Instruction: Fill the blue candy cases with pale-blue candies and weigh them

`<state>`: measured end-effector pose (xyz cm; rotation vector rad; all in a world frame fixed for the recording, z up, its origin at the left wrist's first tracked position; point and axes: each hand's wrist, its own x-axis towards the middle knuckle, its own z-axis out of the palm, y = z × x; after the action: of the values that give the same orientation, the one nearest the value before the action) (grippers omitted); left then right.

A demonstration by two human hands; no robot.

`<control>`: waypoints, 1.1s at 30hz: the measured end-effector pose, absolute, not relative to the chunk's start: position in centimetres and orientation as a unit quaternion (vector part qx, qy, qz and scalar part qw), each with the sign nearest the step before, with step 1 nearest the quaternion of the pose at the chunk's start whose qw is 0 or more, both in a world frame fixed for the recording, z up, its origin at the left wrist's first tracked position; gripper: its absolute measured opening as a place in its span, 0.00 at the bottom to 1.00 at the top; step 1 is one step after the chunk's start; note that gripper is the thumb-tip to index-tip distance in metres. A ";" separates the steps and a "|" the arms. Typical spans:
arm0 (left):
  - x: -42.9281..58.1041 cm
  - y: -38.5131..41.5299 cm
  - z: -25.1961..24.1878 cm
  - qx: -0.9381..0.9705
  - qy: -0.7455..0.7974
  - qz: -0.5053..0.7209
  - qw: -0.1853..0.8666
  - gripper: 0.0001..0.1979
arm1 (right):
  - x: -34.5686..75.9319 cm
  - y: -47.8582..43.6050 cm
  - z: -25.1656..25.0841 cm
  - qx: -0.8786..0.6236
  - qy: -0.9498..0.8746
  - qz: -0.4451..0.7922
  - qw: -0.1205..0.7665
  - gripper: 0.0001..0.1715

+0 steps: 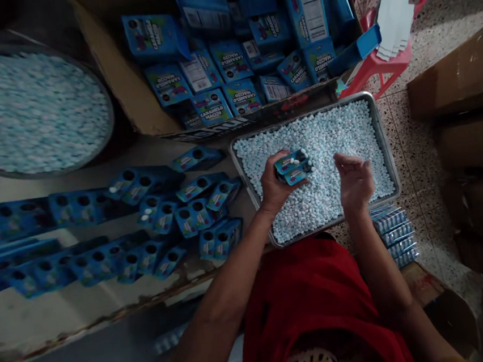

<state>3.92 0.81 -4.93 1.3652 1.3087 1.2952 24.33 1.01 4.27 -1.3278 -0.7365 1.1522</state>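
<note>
My left hand [275, 186] is wrapped round two small blue candy boxes [294, 167] held side by side. White candies show at their round top holes. Beneath lies a metal tray [386, 150] full of small white and pale blue candies [312, 208]. Over the tray's right part hovers my right hand [355, 181], loosely cupped, its fingers apart and no candy visible in it. To the left on the table stand several blue boxes with round holes [199, 213]; a few have candies at the opening.
A cardboard carton [105, 57] of blue boxes [230, 60] sits behind the tray. A round basin [109, 117] of candies stands at far left. Red stools [388, 67], one bearing white sheets [394, 21], and brown cartons [462, 77] are on the right. Wrapped packs [394, 234] lie below the tray.
</note>
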 end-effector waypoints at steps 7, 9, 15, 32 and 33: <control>1.8 0.3 -3.0 0.525 0.555 0.430 0.481 0.48 | 28.9 1.5 -3.4 -0.660 -0.683 0.222 0.222 0.31; -0.3 -1.0 -2.6 0.518 0.554 0.400 0.515 0.50 | 27.1 3.2 -5.0 -0.629 -0.735 0.201 0.155 0.39; -3.6 -4.5 -1.3 0.434 0.487 0.417 0.633 0.48 | 22.4 5.4 -7.4 -0.546 -0.804 0.204 0.118 0.37; -10.0 -7.4 3.2 0.361 0.577 0.496 0.539 0.53 | 29.6 7.2 1.2 -0.602 -0.723 0.214 0.260 0.32; -11.4 -8.3 4.0 0.339 0.584 0.517 0.525 0.53 | 29.7 8.1 2.1 -0.601 -0.719 0.221 0.271 0.33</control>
<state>-11.40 -8.34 4.01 0.8121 1.3974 1.2377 29.67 8.08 2.12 -1.6185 -1.9366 0.5950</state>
